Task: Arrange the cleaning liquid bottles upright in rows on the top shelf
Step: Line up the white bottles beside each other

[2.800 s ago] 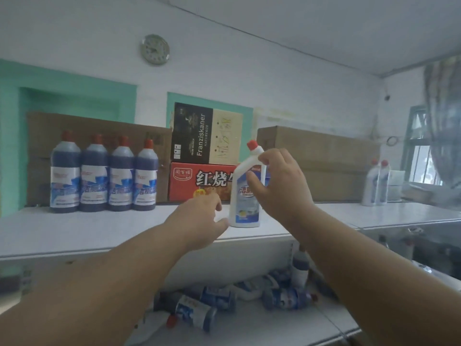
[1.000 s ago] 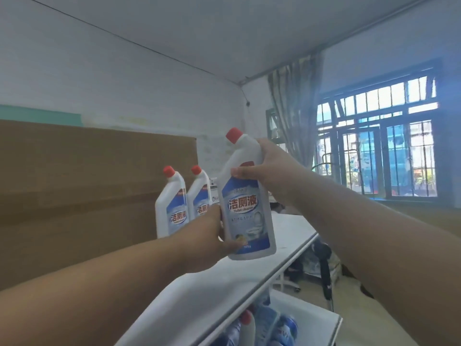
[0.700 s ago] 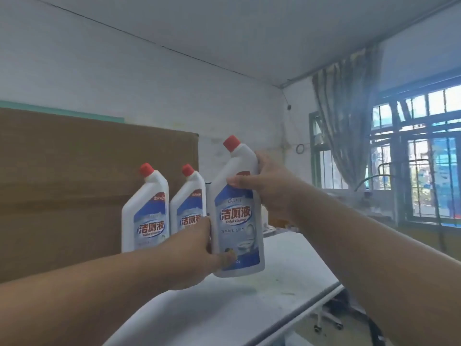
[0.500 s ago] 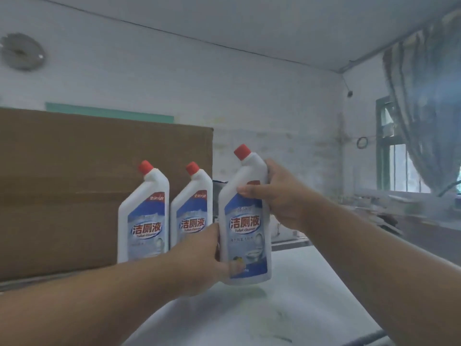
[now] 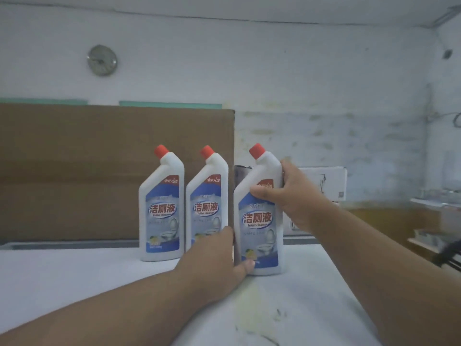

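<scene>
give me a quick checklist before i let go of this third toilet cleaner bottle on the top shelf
1. Held bottle base down on the top shelf: ok.
2. Held bottle upright, red cap up: ok.
3. In line with the two standing bottles: ok, though slightly nearer the camera.
4. Label facing front like the others: ok.
5. Right hand grips the shoulder, left hand grips the base: ok.
6. Stands steady unsupported: cannot tell.

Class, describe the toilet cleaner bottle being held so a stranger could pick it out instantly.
Find the brown cardboard sheet leaning at the back of the white shelf. Three red-capped white toilet cleaner bottles stand before its right end. Yours is the rightmost bottle, past the cardboard's edge and nearest the camera: the only one both hands grip, right hand high, left hand low.
</scene>
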Motion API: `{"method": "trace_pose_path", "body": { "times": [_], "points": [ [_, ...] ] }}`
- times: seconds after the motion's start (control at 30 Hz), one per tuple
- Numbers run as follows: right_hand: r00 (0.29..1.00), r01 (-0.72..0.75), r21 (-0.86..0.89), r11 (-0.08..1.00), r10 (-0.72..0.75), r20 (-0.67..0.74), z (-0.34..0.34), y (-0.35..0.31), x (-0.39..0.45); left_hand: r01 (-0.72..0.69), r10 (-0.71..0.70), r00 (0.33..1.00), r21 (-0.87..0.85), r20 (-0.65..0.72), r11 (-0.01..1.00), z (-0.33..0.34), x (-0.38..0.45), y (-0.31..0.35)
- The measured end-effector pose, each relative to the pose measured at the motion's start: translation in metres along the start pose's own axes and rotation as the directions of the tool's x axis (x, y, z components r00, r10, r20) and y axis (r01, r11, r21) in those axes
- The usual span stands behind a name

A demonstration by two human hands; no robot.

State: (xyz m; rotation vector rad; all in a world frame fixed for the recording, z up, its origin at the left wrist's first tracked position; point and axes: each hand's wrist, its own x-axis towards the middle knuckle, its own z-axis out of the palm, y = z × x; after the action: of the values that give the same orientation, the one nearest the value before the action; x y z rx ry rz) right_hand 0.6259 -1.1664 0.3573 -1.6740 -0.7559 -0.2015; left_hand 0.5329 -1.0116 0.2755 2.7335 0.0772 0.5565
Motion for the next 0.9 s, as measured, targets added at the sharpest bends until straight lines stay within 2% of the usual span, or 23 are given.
{"method": "trace_pose_path", "body": {
  "times": [0.1, 0.2, 0.43, 0.6, 0.73, 0.9],
  "points": [
    [0.997, -0.017, -0.112, 0.994, 0.026, 0.078, -0.001, 0.013, -0.008, -0.009, 0.011, 1.0, 0.047, -0.027, 0.999, 0.002, 0.001, -0.003],
    [0.986, -0.063, -0.136, 0.989, 0.083, 0.142, 0.0, 0.025, -0.012, -0.011, 0.014, 1.0, 0.093, -0.027, 0.996, 0.004, 0.003, -0.004],
    [0.998, -0.063, -0.181, 0.981, 0.066, 0.012, 0.015, 0.032, 0.001, -0.029, 0.029, 1.0, 0.176, 0.003, 0.984, 0.003, 0.002, -0.006],
    [0.99, -0.111, -0.316, 0.942, 0.131, 0.044, 0.02, 0.047, -0.014, -0.029, 0.025, 0.999, 0.19, 0.023, 0.981, 0.002, 0.001, -0.006],
    [0.993, -0.113, -0.426, 0.898, 0.114, -0.022, 0.024, 0.051, -0.012, -0.029, 0.02, 0.999, 0.213, 0.041, 0.977, 0.004, 0.003, -0.006],
    [0.992, -0.126, -0.449, 0.885, 0.123, -0.036, 0.032, 0.049, -0.007, -0.034, 0.021, 0.998, 0.235, 0.055, 0.971, 0.002, 0.004, -0.005]
  ]
}}
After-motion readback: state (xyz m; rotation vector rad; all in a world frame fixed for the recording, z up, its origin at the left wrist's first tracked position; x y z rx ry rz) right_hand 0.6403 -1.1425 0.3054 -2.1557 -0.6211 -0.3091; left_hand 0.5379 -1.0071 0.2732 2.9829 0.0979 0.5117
